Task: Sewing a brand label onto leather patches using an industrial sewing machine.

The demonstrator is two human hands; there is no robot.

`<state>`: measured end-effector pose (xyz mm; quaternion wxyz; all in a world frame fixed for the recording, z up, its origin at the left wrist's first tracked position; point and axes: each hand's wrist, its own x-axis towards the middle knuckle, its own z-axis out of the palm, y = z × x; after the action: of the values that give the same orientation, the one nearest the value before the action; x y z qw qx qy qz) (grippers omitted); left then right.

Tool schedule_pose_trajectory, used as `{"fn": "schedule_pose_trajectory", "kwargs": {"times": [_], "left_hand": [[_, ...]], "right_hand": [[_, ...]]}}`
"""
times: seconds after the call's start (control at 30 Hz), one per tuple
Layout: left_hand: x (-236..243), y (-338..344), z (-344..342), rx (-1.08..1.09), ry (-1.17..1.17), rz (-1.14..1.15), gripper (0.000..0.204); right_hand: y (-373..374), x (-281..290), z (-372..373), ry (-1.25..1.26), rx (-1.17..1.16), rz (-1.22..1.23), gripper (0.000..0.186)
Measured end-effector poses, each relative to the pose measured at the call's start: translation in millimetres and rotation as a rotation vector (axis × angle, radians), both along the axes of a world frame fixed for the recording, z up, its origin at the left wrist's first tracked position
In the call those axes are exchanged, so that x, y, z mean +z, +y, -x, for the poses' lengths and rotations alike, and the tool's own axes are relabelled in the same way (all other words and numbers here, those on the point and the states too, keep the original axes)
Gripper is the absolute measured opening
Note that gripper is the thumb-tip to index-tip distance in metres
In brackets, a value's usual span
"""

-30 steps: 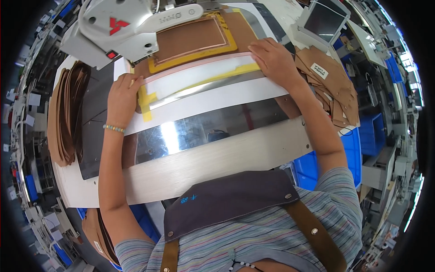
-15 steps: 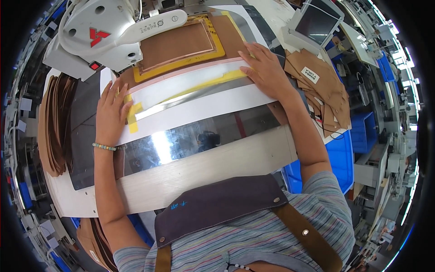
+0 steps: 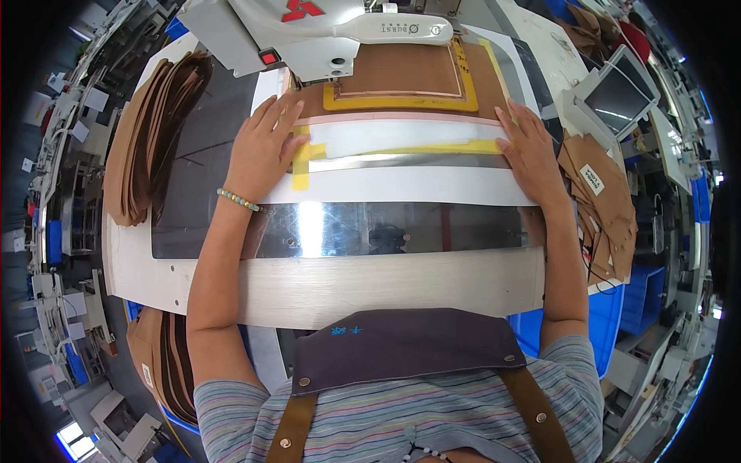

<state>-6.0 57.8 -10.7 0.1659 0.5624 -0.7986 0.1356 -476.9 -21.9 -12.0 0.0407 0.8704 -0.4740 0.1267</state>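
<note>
My left hand (image 3: 265,150) lies with its fingers stretched out on the left edge of a brown panel (image 3: 309,105), next to strips of yellow tape (image 3: 300,176). At the panel's right edge rests my right hand (image 3: 532,154), fingers extended and nothing held. Between the hands, a white strip with a pink edge (image 3: 401,117) runs along the panel's near side. Farther in, a yellow rectangular frame (image 3: 401,103) sits around a brown piece (image 3: 397,71). The white head of a sewing machine (image 3: 309,35) covers the panel's far left part.
A stack of brown pieces (image 3: 150,139) stands on the left. To the right are a small screen (image 3: 617,96) and loose brown pieces (image 3: 606,193). A shiny metal plate (image 3: 347,231) lies before me, and a blue bin (image 3: 606,339) sits below at right.
The whole view has turned and shifted, so the machine and panel appear farther right and more level. Both hands stay flat at the panel's two sides.
</note>
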Motion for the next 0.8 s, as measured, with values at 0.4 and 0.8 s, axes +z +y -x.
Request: {"fn": "schedule_pose_trajectory", "kwargs": {"times": [0.4,0.8], "left_hand": [[3,1,-9,0.011,0.046,-0.05,0.034],[31,13,-12,-0.021,0.133,-0.233,0.028]], "right_hand": [[1,-1,1,-0.013,0.01,-0.01,0.047],[0,-9,6,-0.044,0.026,0.042,0.048]]}}
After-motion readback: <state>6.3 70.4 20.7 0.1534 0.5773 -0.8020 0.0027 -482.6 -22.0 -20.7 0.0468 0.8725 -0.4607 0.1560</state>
